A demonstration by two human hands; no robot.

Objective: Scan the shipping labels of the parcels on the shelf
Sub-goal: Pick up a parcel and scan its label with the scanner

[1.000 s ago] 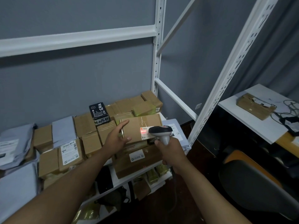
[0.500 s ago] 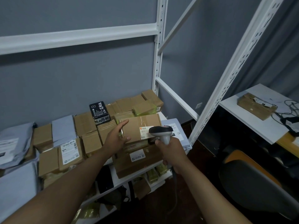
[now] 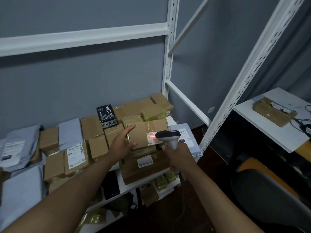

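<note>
**A:** Starting nearest: why is the right hand (image 3: 178,157) held the way it is?

**B:** Its fingers are wrapped round the pale grip of the grey-and-black handheld barcode scanner (image 3: 169,137), with the dark head level and facing left. That puts the red scan line on the white shipping label (image 3: 151,138), which sits at the right end of the brown cardboard parcel with clear tape (image 3: 148,132). My guess is the head is held just beside the label so that the beam crosses the barcode.

**A:** And the left hand (image 3: 123,143)?

**B:** It holds the parcel's left end, fingers fairly straight along the top edge, thumb on the near face. It looks like it is steadying the box and tilting the labelled face toward the scanner.

**A:** Where is the parcel, and how does it lie?

**B:** Near the front right corner of the white metal shelf (image 3: 144,184), on top of a larger flat brown carton with a white label (image 3: 146,167). Its long axis runs left to right, roughly along the shelf's front edge, with the label facing forward and up.

**A:** And further back?

**B:** More brown boxes, and a black printed box (image 3: 107,116) toward the back edge. Grey poly mailers (image 3: 16,147) lie at the left end.
</note>
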